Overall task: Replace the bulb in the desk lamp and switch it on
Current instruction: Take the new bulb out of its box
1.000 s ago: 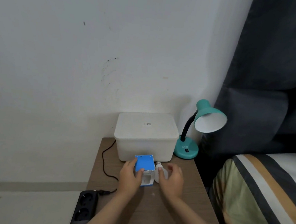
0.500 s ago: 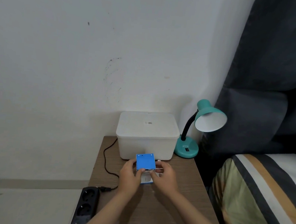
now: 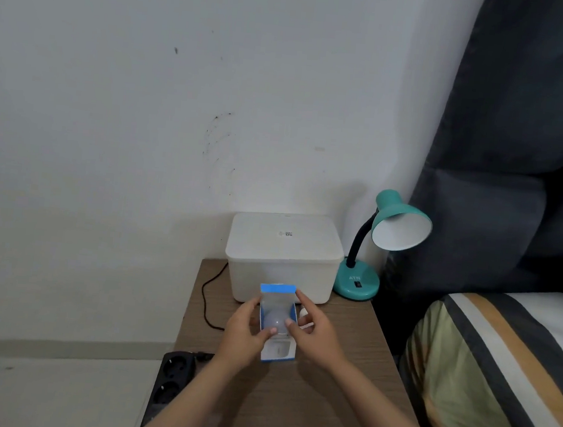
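Both our hands met over the wooden bedside table (image 3: 325, 383), in front of a white lidded box (image 3: 282, 258). Our left hand (image 3: 244, 337) gripped the blue-and-white bulb carton (image 3: 275, 348) by its side, thumb curled onto the new bulb (image 3: 275, 320) that showed in the opened top. Our right hand (image 3: 316, 337) pinched the raised flap and the bulb's edge. Just behind it lay another white bulb (image 3: 304, 313), mostly hidden. One teal desk lamp (image 3: 384, 240) stood at the table's far right corner, its shade showing no bulb. Our black power strip (image 3: 170, 385) sat left of the table.
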Available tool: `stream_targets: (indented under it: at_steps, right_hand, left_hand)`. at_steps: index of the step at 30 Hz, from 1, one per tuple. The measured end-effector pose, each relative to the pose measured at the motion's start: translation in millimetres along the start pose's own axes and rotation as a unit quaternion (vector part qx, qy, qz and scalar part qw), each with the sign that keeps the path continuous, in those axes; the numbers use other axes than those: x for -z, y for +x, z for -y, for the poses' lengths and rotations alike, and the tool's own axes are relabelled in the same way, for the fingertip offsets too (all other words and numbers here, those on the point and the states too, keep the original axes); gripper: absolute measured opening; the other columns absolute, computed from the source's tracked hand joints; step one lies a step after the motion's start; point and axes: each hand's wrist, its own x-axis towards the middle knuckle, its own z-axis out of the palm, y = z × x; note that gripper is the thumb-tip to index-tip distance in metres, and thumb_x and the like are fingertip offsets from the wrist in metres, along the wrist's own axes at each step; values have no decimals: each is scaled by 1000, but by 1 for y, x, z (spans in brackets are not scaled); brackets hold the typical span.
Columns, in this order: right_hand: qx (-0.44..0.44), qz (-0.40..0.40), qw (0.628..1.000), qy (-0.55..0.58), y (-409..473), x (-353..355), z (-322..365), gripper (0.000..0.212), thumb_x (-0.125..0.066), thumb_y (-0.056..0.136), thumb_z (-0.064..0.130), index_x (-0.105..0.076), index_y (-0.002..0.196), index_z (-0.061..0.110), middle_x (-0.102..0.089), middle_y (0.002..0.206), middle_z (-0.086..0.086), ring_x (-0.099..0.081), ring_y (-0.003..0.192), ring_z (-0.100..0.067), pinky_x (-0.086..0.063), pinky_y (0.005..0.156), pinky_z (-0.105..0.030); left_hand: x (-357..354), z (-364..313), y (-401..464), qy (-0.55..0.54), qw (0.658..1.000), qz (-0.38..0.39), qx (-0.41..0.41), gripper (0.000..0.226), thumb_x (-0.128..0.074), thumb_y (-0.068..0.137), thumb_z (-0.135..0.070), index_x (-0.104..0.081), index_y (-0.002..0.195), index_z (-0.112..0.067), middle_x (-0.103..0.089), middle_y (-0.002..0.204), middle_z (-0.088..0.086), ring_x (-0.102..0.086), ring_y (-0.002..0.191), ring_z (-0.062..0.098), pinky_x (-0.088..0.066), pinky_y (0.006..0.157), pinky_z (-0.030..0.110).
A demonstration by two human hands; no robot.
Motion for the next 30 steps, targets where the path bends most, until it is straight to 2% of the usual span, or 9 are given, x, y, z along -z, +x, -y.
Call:
stream_targets:
  at_steps: [3,6,7,10,13,16,20,24,30]
  right_hand:
    - [14,26,999,-22,0,2,11,69,-61,90,19,-19,140,41,-55,98,11,-53,67,-4,-48,58,-12]
    - [12,31,999,-17,1,6,16,67,-58,92,14,-17,137,41,-53,78,8,-52,54,8,-42,51,-7]
    - [10,38,999,-22,1,6,19,66,-58,92,14,-18,137,41,-50,73,9,-53,54,7,-41,51,-7]
    - [21,15,995,-93,10,7,16,67,-63,89,24,-28,145,32,-49,80,10,-49,65,-3,-41,57,-9]
    - [50,-17,990,-131,13,10,15,62,-70,82,26,-45,139,25,-57,96,1,-51,73,-4,-41,63,-8]
    - [66,7,985,-158,16,11,22,59,-73,79,27,-51,133,23,-62,106,2,-50,74,1,-39,69,-8]
    - [45,61,972,-221,25,6,24,64,-77,73,36,-53,130,20,-63,121,0,-55,97,-6,-46,83,-21]
    - [27,86,961,-262,33,0,28,68,-78,66,38,-53,128,22,-62,121,0,-59,108,-15,-52,88,-31]
    - [19,83,961,-264,40,-3,32,48,-80,62,37,-63,103,20,-66,103,1,-61,90,-14,-54,73,-29]
  left_hand:
    - [6,1,4,3,998,61,-6,68,-72,79,-17,-38,137,-32,-53,125,-8,-55,113,12,-53,89,29]
    - [11,3,10,36,995,96,5,74,-71,80,-25,-30,141,-36,-45,127,-6,-52,115,15,-52,94,37]
    - [12,3,11,39,994,105,11,76,-71,80,-27,-28,142,-35,-43,129,-6,-51,117,16,-52,94,39]
    - [15,6,15,54,990,126,16,82,-71,79,-33,-23,145,-32,-38,132,-6,-49,119,17,-52,94,38]
    - [18,8,19,64,987,143,17,83,-73,77,-37,-26,145,-33,-39,128,-8,-48,118,14,-51,95,35]
    - [20,8,21,68,987,147,14,82,-75,77,-31,-27,144,-30,-39,122,-7,-48,113,13,-50,91,25]
    - [21,7,22,67,986,150,24,88,-76,75,-32,-25,146,-24,-38,124,-6,-47,114,13,-46,94,23]
    - [22,8,21,69,984,157,42,95,-77,73,-38,-21,147,-21,-35,131,-6,-46,118,16,-46,101,31]
    - [22,5,21,72,984,159,41,95,-77,73,-37,-21,147,-18,-35,132,-6,-46,116,14,-46,98,28]
